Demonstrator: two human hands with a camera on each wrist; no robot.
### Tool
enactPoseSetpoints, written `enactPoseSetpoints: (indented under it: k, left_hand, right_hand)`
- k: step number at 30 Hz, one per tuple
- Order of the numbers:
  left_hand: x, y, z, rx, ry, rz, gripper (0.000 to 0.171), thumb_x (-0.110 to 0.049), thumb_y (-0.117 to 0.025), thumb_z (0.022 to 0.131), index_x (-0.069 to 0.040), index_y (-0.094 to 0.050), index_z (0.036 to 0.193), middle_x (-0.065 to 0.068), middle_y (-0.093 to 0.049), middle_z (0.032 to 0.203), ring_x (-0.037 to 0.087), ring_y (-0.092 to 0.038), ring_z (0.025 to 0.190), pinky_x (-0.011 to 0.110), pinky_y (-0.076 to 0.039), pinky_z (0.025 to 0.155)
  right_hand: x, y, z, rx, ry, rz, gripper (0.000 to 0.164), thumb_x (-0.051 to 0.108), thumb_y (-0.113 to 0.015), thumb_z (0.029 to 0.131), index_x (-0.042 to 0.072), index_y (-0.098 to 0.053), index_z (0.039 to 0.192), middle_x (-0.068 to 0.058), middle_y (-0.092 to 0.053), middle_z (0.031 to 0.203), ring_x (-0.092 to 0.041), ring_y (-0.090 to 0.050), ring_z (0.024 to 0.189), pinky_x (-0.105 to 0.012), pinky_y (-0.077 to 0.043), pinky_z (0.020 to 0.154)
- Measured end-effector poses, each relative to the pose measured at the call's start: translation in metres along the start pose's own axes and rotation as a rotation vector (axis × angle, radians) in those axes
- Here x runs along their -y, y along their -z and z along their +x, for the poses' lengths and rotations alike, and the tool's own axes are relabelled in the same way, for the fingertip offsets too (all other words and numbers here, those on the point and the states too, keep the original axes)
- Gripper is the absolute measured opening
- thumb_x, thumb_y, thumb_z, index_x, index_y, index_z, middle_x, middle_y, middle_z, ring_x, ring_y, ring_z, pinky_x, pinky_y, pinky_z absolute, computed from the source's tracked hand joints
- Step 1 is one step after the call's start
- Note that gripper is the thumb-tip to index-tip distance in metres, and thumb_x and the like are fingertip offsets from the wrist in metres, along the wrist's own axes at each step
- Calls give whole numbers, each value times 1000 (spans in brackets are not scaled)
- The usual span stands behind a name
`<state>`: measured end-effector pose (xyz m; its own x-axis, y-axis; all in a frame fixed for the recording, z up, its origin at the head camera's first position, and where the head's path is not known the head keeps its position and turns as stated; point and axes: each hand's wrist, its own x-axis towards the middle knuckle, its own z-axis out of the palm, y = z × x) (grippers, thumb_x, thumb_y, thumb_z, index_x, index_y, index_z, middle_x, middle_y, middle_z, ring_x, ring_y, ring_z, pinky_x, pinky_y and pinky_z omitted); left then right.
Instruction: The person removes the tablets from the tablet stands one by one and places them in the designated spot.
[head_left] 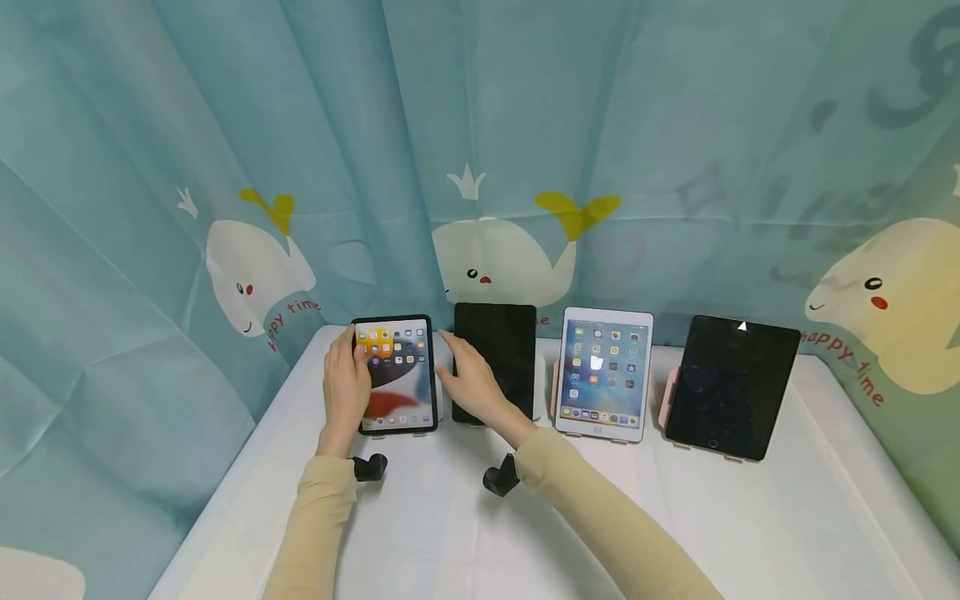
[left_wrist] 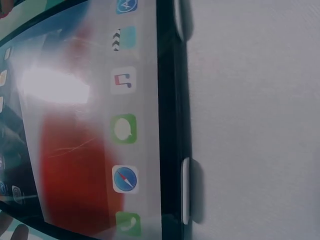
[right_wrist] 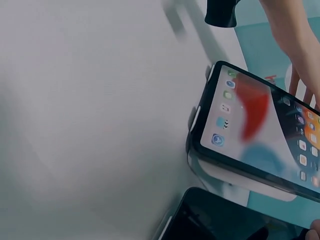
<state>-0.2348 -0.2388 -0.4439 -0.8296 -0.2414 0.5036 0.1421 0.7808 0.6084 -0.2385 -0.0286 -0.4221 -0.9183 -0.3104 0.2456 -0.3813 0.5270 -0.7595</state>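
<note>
A black-framed tablet (head_left: 397, 375) with a lit home screen leans on a stand at the left of the row. My left hand (head_left: 347, 383) holds its left edge, thumb over the front and fingers along the side. Between this tablet and a dark-screened tablet (head_left: 502, 358) is my right hand (head_left: 480, 383), its thumb and fingers spread and pointing at the lit tablet's right edge. The right wrist view has a right fingertip (right_wrist: 312, 234) in front of the dark tablet. Up close, the left wrist view shows the lit screen's app icons (left_wrist: 124, 129) and the tablet's lower edge.
Right of the hands stand a white tablet (head_left: 603, 375) with a lit screen and a tilted black tablet (head_left: 731, 387), both on pink stands. All rest on a white-covered table (head_left: 450, 533). A blue whale-print curtain (head_left: 510, 108) hangs behind. Black wrist cameras (head_left: 501, 477) protrude below the hands.
</note>
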Motion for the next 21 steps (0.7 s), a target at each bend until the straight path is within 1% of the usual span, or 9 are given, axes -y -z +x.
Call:
enactPoseSetpoints:
  k: [4, 6, 10, 14, 18, 21]
  left_hand:
    - [0, -1, 5, 14, 48, -19, 45, -14, -42, 103, 0, -37, 145, 25, -45, 140, 39, -45, 125, 53, -37, 110]
    - [1, -3, 7, 16, 86, -45, 45, -14, -41, 103, -1, -36, 145, 25, -45, 140, 39, -46, 125, 53, -38, 109]
    - [4, -4, 12, 6, 166, -118, 45, -14, -40, 103, -2, -36, 146, 25, -47, 137, 39, -49, 123, 53, -42, 105]
    - [8, -5, 15, -9, 207, -185, 43, -11, -41, 102, -3, -38, 145, 25, -49, 133, 38, -52, 119, 52, -47, 99]
    - [11, -5, 16, -15, 237, -230, 43, -8, -43, 101, -4, -40, 143, 26, -51, 130, 38, -52, 116, 53, -48, 97]
    - [11, -5, 17, -5, 266, -256, 43, -6, -44, 101, -5, -40, 143, 26, -51, 129, 38, -52, 114, 53, -48, 96]
  right_hand:
    - [4, -3, 7, 32, -40, 24, 59, 15, -59, 95, 8, -35, 148, -15, -43, 149, -30, -43, 137, -47, -38, 111]
    - [5, -5, 10, 54, -61, 32, 60, 15, -58, 95, 7, -32, 149, -15, -42, 149, -29, -45, 135, -46, -40, 109]
    - [7, -7, 18, 82, -68, 37, 62, 15, -57, 95, 6, -29, 150, -15, -41, 150, -29, -49, 131, -45, -47, 103]
    - [8, -8, 26, 89, -61, 46, 65, 14, -58, 95, 4, -26, 150, -17, -41, 148, -31, -50, 130, -44, -49, 100]
    - [10, -11, 32, 89, -71, 56, 67, 14, -58, 94, 5, -23, 151, -18, -37, 152, -32, -48, 133, -44, -47, 103]
    - [12, -14, 36, 82, -95, 57, 69, 13, -59, 94, 7, -21, 152, -17, -34, 153, -32, -47, 133, -45, -46, 104]
